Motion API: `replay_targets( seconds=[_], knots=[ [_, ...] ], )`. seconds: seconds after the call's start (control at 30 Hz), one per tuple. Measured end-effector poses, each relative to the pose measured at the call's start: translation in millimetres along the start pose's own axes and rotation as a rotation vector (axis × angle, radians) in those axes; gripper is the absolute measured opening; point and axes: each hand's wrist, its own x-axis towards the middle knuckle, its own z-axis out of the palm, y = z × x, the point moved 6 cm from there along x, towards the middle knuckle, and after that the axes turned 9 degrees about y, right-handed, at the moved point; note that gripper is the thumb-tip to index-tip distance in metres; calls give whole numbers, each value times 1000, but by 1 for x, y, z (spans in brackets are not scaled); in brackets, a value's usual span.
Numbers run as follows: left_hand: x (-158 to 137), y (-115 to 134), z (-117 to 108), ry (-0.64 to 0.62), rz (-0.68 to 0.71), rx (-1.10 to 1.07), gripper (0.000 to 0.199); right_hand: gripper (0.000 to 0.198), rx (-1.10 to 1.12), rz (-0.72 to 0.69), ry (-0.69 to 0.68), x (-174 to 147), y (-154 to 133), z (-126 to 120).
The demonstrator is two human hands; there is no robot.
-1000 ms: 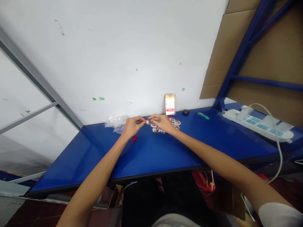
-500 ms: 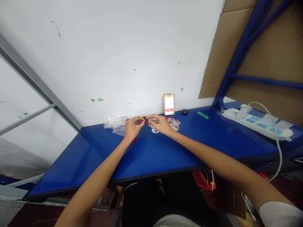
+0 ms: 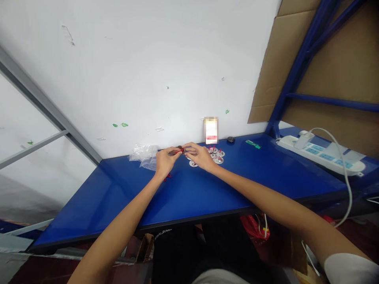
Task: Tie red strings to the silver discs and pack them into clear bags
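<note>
Inward, close together: left hand (image 3: 166,161), right hand (image 3: 200,156)

Upper garment: a white to pale grey top; its right sleeve (image 3: 346,263) is short, plain and loose, with a wide opening around the upper arm. Shirt front (image 3: 220,275): light grey, rounded at the lower edge of view. Lower garment: black trousers (image 3: 180,256), matte, in deep shadow. Marking: one line of small white lettering (image 3: 164,232) across the left leg, inverted and illegible. Left hand (image 3: 166,159) and right hand (image 3: 201,156): bare, as are both forearms.
</note>
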Motion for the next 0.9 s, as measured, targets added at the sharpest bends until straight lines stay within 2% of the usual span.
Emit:
replay_targets(
  seconds=[0.33,0.47,0.63,0.8,0.9],
  knots=[
    [-3,14,-3,60,159,142,9,35,-73,-83,-21,-3,-9,4],
    [-5,13,1,25,151,92,7,24,-71,-120,28,-1,-6,0],
    [-2,1,8,-118,9,-159,15,11,-89,-171,68,2,-6,-7],
    [1,-10,14,-219,-141,-422,32,13,4,-134,76,4,-8,-9],
    [1,-15,17,-262,-212,-498,40,15,-49,-126,37,7,-9,-12]
  ],
)
